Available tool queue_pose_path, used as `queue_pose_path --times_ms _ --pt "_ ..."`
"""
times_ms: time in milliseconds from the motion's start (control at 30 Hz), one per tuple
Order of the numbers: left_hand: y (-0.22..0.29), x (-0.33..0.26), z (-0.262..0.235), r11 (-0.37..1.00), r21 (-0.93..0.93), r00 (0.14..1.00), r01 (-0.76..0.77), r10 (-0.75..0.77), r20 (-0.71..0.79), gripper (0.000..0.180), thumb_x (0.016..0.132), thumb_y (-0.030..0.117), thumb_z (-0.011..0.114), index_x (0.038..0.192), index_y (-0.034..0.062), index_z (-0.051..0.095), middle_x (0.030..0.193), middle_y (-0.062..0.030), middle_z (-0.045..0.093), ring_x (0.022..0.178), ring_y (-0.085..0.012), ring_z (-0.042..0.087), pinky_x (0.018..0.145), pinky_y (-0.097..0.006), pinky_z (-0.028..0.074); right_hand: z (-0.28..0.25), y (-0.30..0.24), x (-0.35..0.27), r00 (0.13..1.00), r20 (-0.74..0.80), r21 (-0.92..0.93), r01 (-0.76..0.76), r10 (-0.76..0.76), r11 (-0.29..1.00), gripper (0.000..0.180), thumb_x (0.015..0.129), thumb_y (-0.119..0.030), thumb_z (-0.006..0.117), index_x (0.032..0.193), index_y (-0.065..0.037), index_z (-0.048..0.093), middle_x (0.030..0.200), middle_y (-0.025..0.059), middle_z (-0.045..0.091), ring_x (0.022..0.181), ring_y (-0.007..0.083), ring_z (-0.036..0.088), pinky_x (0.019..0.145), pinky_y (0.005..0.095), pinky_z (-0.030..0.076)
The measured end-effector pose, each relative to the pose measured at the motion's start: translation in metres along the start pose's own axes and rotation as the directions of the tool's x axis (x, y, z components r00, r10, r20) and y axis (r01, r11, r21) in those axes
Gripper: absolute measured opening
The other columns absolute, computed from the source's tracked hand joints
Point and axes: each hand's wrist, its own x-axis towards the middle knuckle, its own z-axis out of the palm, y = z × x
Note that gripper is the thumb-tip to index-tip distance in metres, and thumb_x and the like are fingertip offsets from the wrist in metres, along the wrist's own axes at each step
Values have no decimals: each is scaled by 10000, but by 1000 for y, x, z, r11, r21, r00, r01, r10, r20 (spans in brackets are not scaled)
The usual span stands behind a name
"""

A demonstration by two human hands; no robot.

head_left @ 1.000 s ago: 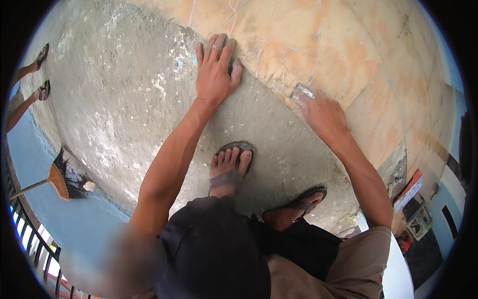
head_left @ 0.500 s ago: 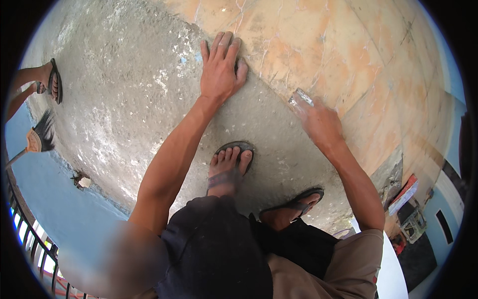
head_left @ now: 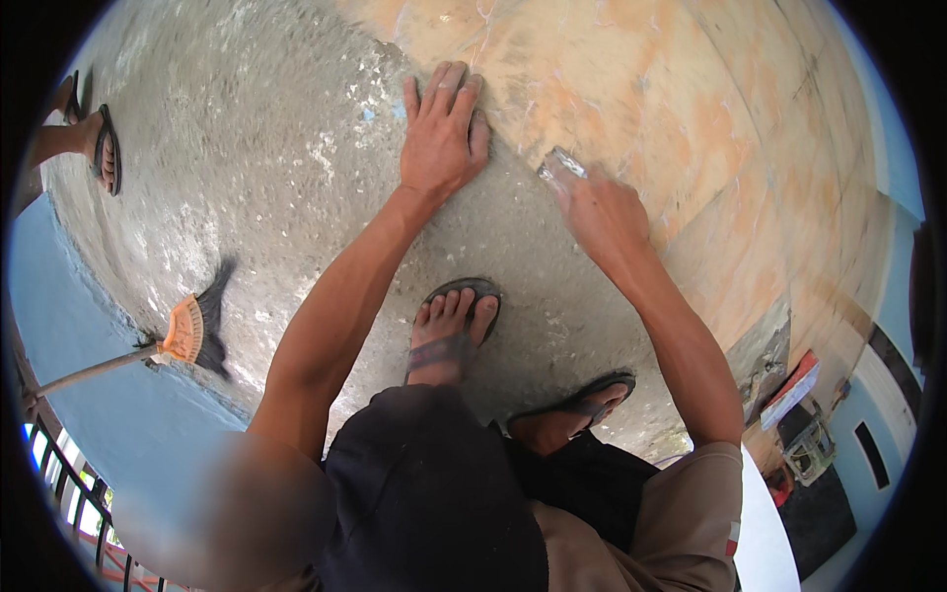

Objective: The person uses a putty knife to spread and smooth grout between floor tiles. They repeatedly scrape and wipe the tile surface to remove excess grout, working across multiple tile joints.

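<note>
My left hand (head_left: 443, 138) is pressed palm down on rough grey concrete (head_left: 286, 187), fingers spread, by the edge of an orange-beige marbled tile surface (head_left: 631, 89). It holds nothing. To its right, my right hand (head_left: 604, 212) is closed around a small, flat, silvery object (head_left: 565, 165) at the same tile edge. The object's far end shows past the fingers; its exact kind I cannot make out. Whitish dust coats the fingertips of both hands.
My sandalled feet (head_left: 459, 316) stand on the concrete below my hands. At left, a black-bristled broom (head_left: 185, 329) lies near a blue wall (head_left: 74, 306), with another person's sandalled foot (head_left: 107, 148) beyond. Assorted items (head_left: 804, 434) sit at lower right.
My right hand has slid up and left along the tile edge with the silvery object. The broom has swung right onto the concrete, and the other person's feet have shifted. My left hand stays nearly still.
</note>
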Motion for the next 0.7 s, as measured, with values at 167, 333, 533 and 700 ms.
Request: queue_pose_path --times_ms 167,333,533,700 --pt "-6 -2 -1 1000 -22 1000 -12 12 -2 497 917 153 622 1398 38 576 1510 -170 522 1491 -361 417 1264 -643 190 4 6 -10 1000 -5 0 8 -8 1000 416 1062 -324 559 1465 -242 626 1004 229 674 796 415 724 718 499 600" --pt "0 1 -2 999 36 1000 2 -2 11 505 915 165 625 1404 48 576 1517 -167 522 1489 -356 422 1268 -628 196 10 10 -15 999 13 4 -43 43 999 433 1072 -365 546 1489 -264 609 1018 223 676 819 416 722 739 503 600" --pt "-6 -2 0 1000 3 1000 -10 10 15 509 916 178 613 1408 54 571 1522 -162 515 1496 -356 415 1270 -641 183 3 2 1 1000 -29 46 7 -6 999 411 1053 -282 543 1447 -193 617 1054 255 676 839 409 742 719 513 601" --pt "0 1 -2 999 44 1000 2 -3 29 489 950 151 605 1432 72 578 1540 -168 517 1498 -371 415 1269 -614 200 15 20 -34 996 -71 27 -49 50 998 396 1040 -244 559 1423 -181 637 1030 248 682 838 424 734 711 514 597"
